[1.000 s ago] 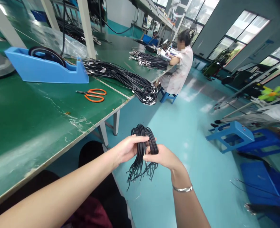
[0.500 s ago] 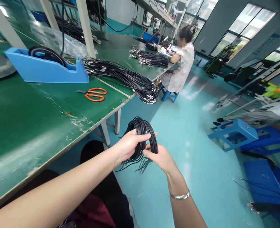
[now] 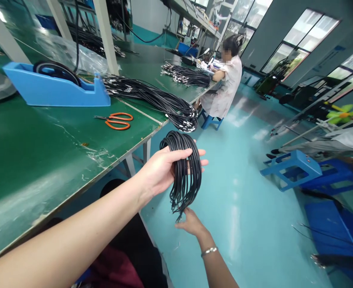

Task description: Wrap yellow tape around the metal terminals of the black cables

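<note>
My left hand (image 3: 164, 170) is closed around a looped bundle of black cables (image 3: 186, 172). Its thumb lies across the front of the loops, and the other fingertips show past their right side. The loose cable ends hang down below the grip. At these ends is my right hand (image 3: 192, 224), wearing a silver bracelet (image 3: 209, 251) on the wrist. Thumb and fingers stand apart there, with the tips of the cables beside or between them; whether they touch is hard to make out.
On the green table (image 3: 44, 160) lie orange-handled scissors (image 3: 119, 121), a blue tape dispenser (image 3: 62, 90) and a long bundle of black cables (image 3: 152, 96) overhanging the edge. Another person (image 3: 224, 80) sits farther along the table. Blue stools (image 3: 293, 168) stand at the right.
The cable bundle has been raised a little and turned, so its ends hang downward. My right hand has let go of the loops and moved down to the cable ends.
</note>
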### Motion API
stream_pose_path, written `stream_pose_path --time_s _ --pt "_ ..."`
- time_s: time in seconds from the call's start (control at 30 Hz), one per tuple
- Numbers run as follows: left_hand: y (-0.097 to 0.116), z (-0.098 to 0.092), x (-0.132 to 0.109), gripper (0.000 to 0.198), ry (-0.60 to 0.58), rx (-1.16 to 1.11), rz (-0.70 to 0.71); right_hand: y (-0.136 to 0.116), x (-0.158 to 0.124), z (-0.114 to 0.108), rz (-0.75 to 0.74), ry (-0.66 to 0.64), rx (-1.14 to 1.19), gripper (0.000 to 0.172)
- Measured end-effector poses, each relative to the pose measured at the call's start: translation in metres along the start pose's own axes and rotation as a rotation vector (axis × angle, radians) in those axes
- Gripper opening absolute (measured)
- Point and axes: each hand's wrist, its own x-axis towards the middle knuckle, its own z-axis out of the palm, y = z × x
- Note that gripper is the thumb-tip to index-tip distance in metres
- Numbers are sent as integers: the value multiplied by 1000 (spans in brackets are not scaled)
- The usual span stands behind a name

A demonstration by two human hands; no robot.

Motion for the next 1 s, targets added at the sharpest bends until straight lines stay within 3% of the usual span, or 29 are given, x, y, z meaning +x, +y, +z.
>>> stream_pose_path --time_s 0.03,0.1,0.17,0.23,0.3,0.37,0.47,0.57,0.63,0.77,0.83,1.0 --pt "-5 -4 -1 24 28 -14 -13 5 -8 -6 17 32 21 48" --pt "-23 -13 -1 23 127 -22 -56 4 -22 -22 14 121 96 45" --pt "-49 -19 -1 24 219 9 -146 -12 -31 -36 -52 203 198 46" --pt "-78 -22 -4 29 233 65 -181 -36 -32 -41 -181 251 388 52" --pt "-100 -21 -9 26 243 129 -164 -59 -28 -37 -238 187 503 53" --pt "-111 -23 -15 20 276 193 -135 -75 -25 -28 -178 70 522 43" --pt "-110 -39 -23 16 346 246 -149 -84 -28 -26 -58 -78 489 25" --pt "-103 -75 -33 25 452 233 -223 -86 -42 -46 -34 -138 450 25" --pt "-101 -105 -43 31 564 216 -262 -85 -53 -63 -44 -169 443 34" --pt "-110 -148 -64 13 743 223 -340 -76 -58 -78 13 -143 561 66" --pt "-115 -152 -70 11 737 235 -356 -70 -49 -71 96 -103 465 61" --pt "-116 -141 -72 20 634 244 -366 -54 -30 -50 205 -108 279 54"
